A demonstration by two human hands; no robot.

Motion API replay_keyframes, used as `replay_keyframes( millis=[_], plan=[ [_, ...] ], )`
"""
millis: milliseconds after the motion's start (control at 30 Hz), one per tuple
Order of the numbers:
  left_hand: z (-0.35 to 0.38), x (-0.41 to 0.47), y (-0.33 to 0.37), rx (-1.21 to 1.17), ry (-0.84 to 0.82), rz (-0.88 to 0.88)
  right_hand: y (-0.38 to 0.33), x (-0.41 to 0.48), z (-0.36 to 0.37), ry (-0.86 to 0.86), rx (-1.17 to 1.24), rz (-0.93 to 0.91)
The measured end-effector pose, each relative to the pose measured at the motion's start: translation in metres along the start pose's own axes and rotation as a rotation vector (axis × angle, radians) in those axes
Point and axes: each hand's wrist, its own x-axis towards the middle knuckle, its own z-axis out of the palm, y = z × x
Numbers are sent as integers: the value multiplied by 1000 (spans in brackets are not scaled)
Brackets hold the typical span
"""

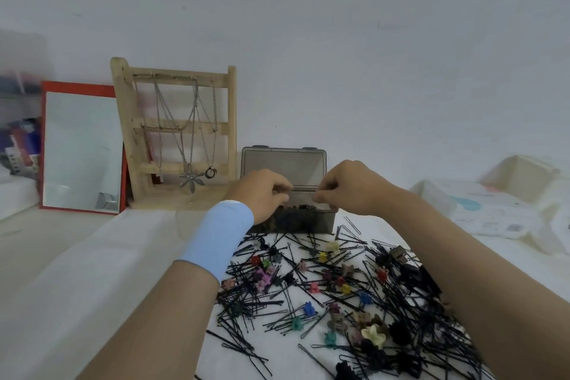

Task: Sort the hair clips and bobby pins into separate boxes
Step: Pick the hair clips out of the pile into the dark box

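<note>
Nearby, at the back left, a red-framed mirror (81,151) leans on the wall, and a wooden rack (230,120) hung with necklaces (191,177) stands just beside it. White packets (487,213) lie at the right, well apart from the work. Blurred clutter sits at the far left edge.

Between me and the box (320,220), a heap of bobby pins (246,305) and small coloured clips (308,308) covers the white cloth (108,271); both forearms reach across it and hide part of it. The pins point every way, crossed over one another. One loose pin (351,224) lies slantwise just right of the box.

The box is smoky and see-through, its long axis running left to right. Its lid (283,165) stands upright at the rear, so the opening faces up. Dark pieces fill the bottom.

My view puts the left hand (262,194), with a pale blue cuff (217,237) on its wrist, over the box's left end, hiding that corner. The right hand (348,187) hangs over the right end. Both have fingers curled, tips drawn together and facing each other above the box. A thin dark line runs level between the fingertips; I cannot tell whether it is a held pin or the box's rear rim.
</note>
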Motion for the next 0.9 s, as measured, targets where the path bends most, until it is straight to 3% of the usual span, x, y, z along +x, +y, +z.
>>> replay_keyframes(
  millis=[100, 200, 300, 400, 600, 900],
  plan=[
    [-7, -3, 20, -32, 46, 112, -5, -18, -5, -181, -113, 2],
    [-13, -10, 43, -14, -120, 157, -5, -31, 6, -319, -325, -21],
    [-6, -16, 54, 56, -303, 158, 1, -37, 17, -317, -288, -25],
    [7, -21, 55, 150, -385, 151, 4, -42, 15, -297, -208, -23],
    [22, -26, 68, 165, -325, 196, 23, -55, -11, -153, -76, -24],
    [46, -27, 112, 26, -358, 272, 56, -83, -40, -203, -93, 126]
  ],
)
